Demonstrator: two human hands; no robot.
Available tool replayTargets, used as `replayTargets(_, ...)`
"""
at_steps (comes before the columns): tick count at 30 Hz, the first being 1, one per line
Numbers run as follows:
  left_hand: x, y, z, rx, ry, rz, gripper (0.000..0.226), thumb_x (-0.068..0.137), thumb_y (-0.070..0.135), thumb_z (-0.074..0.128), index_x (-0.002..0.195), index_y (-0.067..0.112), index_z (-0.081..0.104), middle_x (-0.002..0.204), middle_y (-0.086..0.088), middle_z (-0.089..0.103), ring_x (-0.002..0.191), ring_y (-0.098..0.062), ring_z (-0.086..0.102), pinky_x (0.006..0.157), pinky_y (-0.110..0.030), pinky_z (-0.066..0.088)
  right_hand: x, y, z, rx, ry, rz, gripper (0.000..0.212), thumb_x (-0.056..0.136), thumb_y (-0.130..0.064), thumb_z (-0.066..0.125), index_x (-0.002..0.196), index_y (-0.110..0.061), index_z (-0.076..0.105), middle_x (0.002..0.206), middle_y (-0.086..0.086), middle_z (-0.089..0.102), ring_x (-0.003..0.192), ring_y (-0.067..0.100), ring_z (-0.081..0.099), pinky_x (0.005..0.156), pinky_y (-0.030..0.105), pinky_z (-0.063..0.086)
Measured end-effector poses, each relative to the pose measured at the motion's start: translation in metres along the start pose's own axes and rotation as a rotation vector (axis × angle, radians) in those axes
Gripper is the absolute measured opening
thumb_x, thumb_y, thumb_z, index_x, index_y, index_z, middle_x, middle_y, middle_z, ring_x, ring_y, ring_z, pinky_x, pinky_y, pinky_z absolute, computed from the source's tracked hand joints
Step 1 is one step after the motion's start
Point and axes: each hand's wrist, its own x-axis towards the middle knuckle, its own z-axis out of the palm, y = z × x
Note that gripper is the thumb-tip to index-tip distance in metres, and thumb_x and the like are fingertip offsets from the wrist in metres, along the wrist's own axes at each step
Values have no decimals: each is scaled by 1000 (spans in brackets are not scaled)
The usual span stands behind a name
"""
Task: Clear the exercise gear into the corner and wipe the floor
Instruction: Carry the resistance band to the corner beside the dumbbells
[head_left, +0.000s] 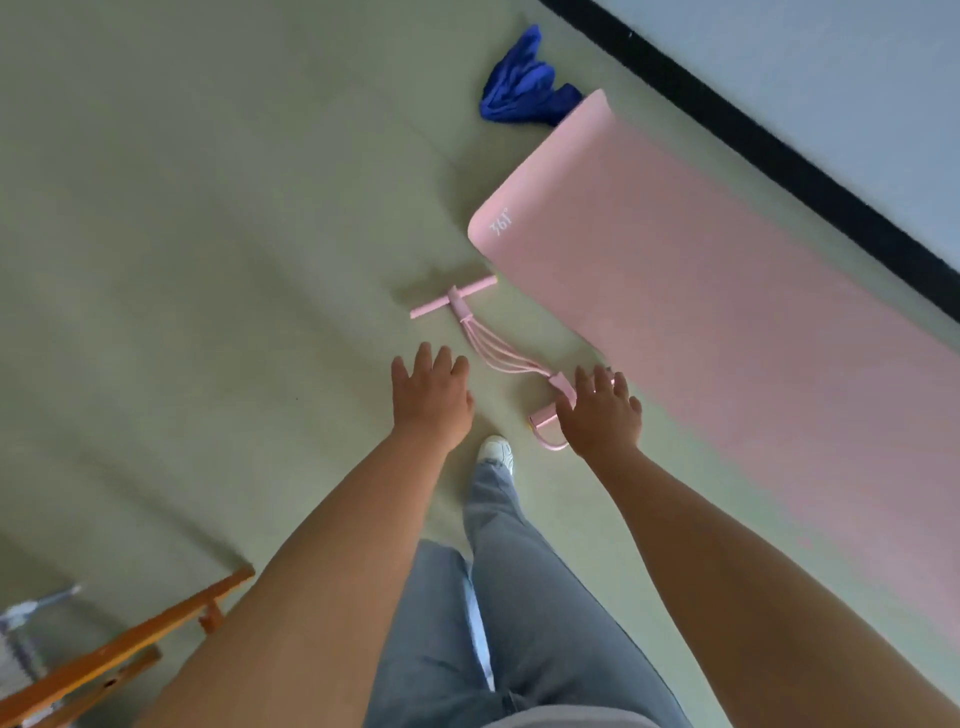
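Nearest the pedal puller (498, 353), both hands hang spread and empty: the right hand (600, 410) over its foot-loop end, the left hand (431, 397) just off its cords. A one-ended lift would likely leave the T-handle swinging on the stretchy cords, liable to hit the shoe (496, 452) just behind the puller. Just beyond it lies the unrolled pink mat (727, 322); dragged flat, it may bunch. Farther still sits the blue cloth (519, 88), touching the mat's far end.

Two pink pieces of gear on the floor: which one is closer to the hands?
The pink pedal resistance band with T-bar handle: its foot end lies under the right hand. The flat pink foam mat lies farther right, by the wall.
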Motion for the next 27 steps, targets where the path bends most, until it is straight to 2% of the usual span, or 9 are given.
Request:
replayTargets(6, 104, -31, -33, 199, -70, 173, 46, 99, 28, 36, 143, 14, 29, 153, -6, 26, 145, -27, 15, 114, -48, 18, 57, -27, -31, 145, -21, 134, 55, 99, -38, 31, 148, -17, 18, 157, 3, 17, 146, 26, 11, 116, 40, 18)
replayTargets(12, 223, -44, -41, 378, -128, 374, 44, 95, 20, 44, 138, 14, 35, 145, -7, 37, 137, -27, 29, 107, -41, 30, 117, -12, -25, 312, -41, 423, 52, 97, -32, 38, 145, -13, 27, 149, 8, 35, 138, 28, 30, 108, 40, 31)
replayTargets(16, 304, -46, -20, 495, -141, 497, 45, 94, 16, 47, 137, 13, 35, 138, -8, 44, 134, -27, 34, 100, -38, 37, 168, -17, 14, 418, -60, 592, 48, 97, -27, 39, 141, -9, 34, 145, 13, 40, 134, 30, 35, 106, 39, 33)
replayTargets(20, 375, -48, 37, 588, -196, 556, 46, 92, 10, 48, 137, 11, 35, 135, -10, 47, 127, -28, 41, 94, -36, 40, 234, -21, 88, 405, -181, 601, 45, 96, -24, 39, 137, -8, 38, 141, 11, 43, 133, 29, 35, 105, 39, 34)
replayTargets(23, 428, -48, 108, 638, -239, 558, 40, 91, 2, 45, 131, 6, 41, 130, -11, 49, 123, -30, 46, 90, -36, 43, 287, -17, 151, 388, -226, 611, 40, 94, -21, 43, 132, -6, 43, 137, 10, 47, 132, 28, 36, 104, 38, 34)
replayTargets(24, 447, -48, 135, 641, -203, 568, 39, 87, -2, 48, 125, 4, 48, 123, -12, 55, 116, -30, 52, 86, -35, 46, 307, -14, 172, 383, -230, 619, 39, 94, -19, 44, 130, -6, 43, 137, 11, 46, 131, 29, 36, 105, 38, 34)
replayTargets(25, 465, -47, 163, 647, -132, 594, 37, 76, -5, 55, 112, 3, 60, 107, -12, 63, 101, -29, 62, 76, -32, 51, 326, -8, 194, 377, -224, 627, 40, 93, -17, 46, 131, -5, 42, 138, 12, 45, 131, 29, 36, 106, 38, 33)
replayTargets(26, 484, -44, 190, 663, -103, 623, 35, 58, -7, 60, 89, 5, 70, 84, -10, 68, 79, -26, 68, 61, -28, 53, 345, -2, 216, 376, -214, 635, 43, 92, -15, 47, 133, -6, 41, 140, 13, 43, 132, 30, 35, 107, 39, 32)
replayTargets(27, 502, -43, 217, 677, -65, 642, 29, 43, -4, 59, 67, 9, 71, 64, -6, 66, 59, -22, 67, 48, -23, 51, 364, 4, 238, 389, -204, 647, 47, 91, -12, 48, 136, -6, 37, 142, 13, 41, 133, 31, 35, 108, 40, 31)
